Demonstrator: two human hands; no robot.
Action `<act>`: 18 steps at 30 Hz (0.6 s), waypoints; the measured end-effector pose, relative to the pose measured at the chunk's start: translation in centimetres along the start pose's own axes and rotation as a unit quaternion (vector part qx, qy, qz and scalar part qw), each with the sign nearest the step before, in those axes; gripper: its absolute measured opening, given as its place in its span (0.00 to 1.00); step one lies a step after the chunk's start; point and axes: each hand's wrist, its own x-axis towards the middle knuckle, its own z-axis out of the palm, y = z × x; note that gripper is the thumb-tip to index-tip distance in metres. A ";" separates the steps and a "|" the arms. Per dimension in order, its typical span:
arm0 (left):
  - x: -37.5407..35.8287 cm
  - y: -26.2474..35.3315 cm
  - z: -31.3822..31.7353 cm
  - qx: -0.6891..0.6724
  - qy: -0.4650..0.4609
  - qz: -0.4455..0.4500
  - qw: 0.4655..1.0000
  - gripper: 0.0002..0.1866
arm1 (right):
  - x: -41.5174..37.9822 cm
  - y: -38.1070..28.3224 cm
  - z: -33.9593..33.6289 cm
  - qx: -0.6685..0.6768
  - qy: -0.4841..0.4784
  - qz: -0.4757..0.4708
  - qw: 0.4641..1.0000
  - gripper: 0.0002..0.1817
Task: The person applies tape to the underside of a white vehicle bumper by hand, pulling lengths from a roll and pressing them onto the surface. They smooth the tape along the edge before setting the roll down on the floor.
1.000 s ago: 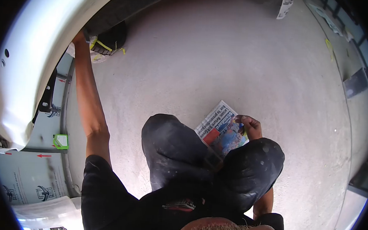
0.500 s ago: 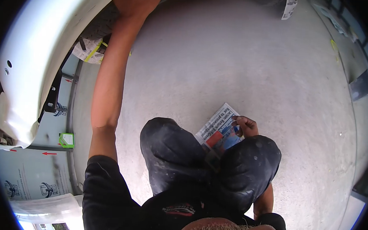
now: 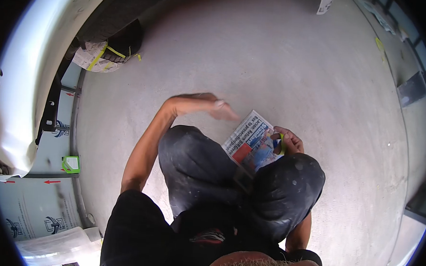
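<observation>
Folded newspaper [image 3: 251, 142] lies tilted between my knees, its printed side facing up. At its right edge, my right hand [image 3: 289, 141] is closed on the paper, and a yellow-green ring that looks like a roll of tape [image 3: 283, 144] shows at the fingers. My left hand [image 3: 209, 106] is in the air over the floor, just beyond my left knee and left of the newspaper. Motion smears its fingers, so whether they hold anything cannot be made out.
A white curved vehicle panel [image 3: 20, 89] runs along the left. Behind it sits a wheel [image 3: 131, 39] partly covered with newspaper and yellow tape. A green container [image 3: 70, 164] stands by the wall at left. Another paper piece [image 3: 326, 3] hangs at the top right.
My left hand has come down from the dark area under the vehicle toward the newspaper. The view has shifted slightly, and the yellow-green ring at my right hand now shows more clearly.
</observation>
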 end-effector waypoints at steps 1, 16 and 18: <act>-2.3 -2.6 2.0 -0.098 -0.041 0.030 0.994 0.49 | -0.8 -0.4 -0.1 0.018 -0.019 -0.005 1.000 0.29; -13.6 -14.7 18.0 -0.462 0.538 0.070 0.702 0.63 | -5.4 -5.3 4.4 0.051 0.033 0.056 0.997 0.50; -12.1 -11.2 16.7 -0.386 0.509 0.086 0.764 0.65 | -3.1 -3.6 1.5 0.094 -0.040 0.072 0.992 0.50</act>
